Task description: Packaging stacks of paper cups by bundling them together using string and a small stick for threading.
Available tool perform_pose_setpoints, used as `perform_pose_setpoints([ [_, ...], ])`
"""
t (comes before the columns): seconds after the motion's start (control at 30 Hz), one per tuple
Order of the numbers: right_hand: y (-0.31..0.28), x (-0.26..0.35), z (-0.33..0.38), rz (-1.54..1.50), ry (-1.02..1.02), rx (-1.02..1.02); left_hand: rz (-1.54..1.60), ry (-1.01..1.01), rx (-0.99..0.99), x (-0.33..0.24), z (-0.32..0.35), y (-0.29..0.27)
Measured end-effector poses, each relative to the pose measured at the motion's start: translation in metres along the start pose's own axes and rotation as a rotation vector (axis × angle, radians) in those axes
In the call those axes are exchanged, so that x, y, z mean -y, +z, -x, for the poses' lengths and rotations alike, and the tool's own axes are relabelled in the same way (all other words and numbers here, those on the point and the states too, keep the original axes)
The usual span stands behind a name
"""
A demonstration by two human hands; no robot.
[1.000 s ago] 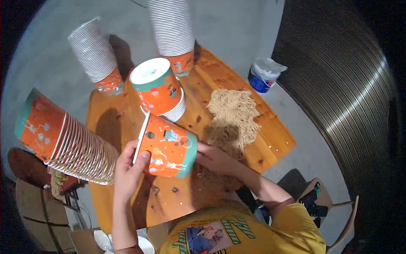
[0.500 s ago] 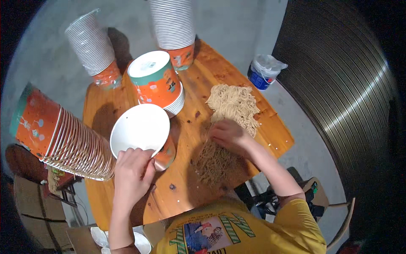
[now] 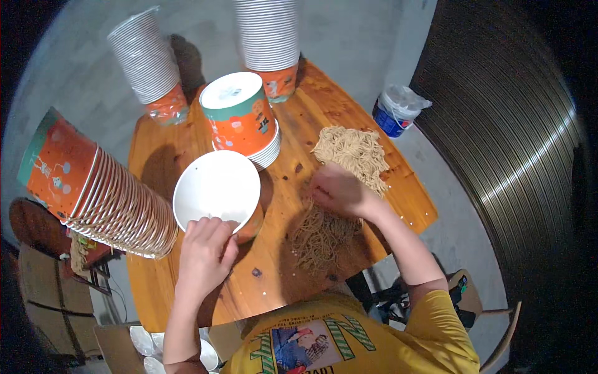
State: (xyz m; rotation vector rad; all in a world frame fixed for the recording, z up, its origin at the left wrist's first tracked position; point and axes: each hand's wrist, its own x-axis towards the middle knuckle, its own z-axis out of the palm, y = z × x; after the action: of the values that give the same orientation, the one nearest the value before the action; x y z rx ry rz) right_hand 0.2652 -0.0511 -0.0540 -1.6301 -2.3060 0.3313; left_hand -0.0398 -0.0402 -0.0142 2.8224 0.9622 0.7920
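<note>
We've put the tub (image 3: 217, 187) down, L hand (image 3: 207, 249) pinching its rim, freeing our R hand (image 3: 342, 192), curled (can't tell on what), by tan strings (image 3: 354, 149) right of it.

The plainest print I can see is on the yellow shirt (image 3: 405, 333): big letters striped in green and white on either side of a coloured picture (image 3: 303, 349), small dark lines of type above it, and heavier dark capitals cut off along the bottom edge. The upturned tub (image 3: 249, 132) carries a small greyish mark on its white base, too faint to make out. The blue bucket (image 3: 389, 123) bears a patch of reddish print, too small to read from here.
</note>
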Motion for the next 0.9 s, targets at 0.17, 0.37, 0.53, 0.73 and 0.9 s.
perform_pose_setpoints([
  [0.17, 0.015, -0.015, 0.002, 0.125, -0.320, -0.135, 0.019, 0.004, 0.002, -0.003, -0.001, -0.001],
  [0.37, 0.012, -0.009, 0.002, -0.064, -0.156, -0.117, 0.059, -0.011, -0.039, -0.005, 0.002, -0.004],
  [0.53, 0.017, -0.017, -0.002, -0.023, -0.251, -0.032, 0.044, 0.012, -0.085, -0.006, 0.002, -0.006],
  [0.73, 0.010, -0.010, 0.000, -0.127, -0.231, -0.092, 0.090, 0.037, -0.144, -0.011, 0.000, -0.008],
  [0.9, -0.004, 0.005, 0.000, -0.239, -0.220, -0.222, 0.187, 0.084, -0.235, -0.021, -0.009, -0.004],
])
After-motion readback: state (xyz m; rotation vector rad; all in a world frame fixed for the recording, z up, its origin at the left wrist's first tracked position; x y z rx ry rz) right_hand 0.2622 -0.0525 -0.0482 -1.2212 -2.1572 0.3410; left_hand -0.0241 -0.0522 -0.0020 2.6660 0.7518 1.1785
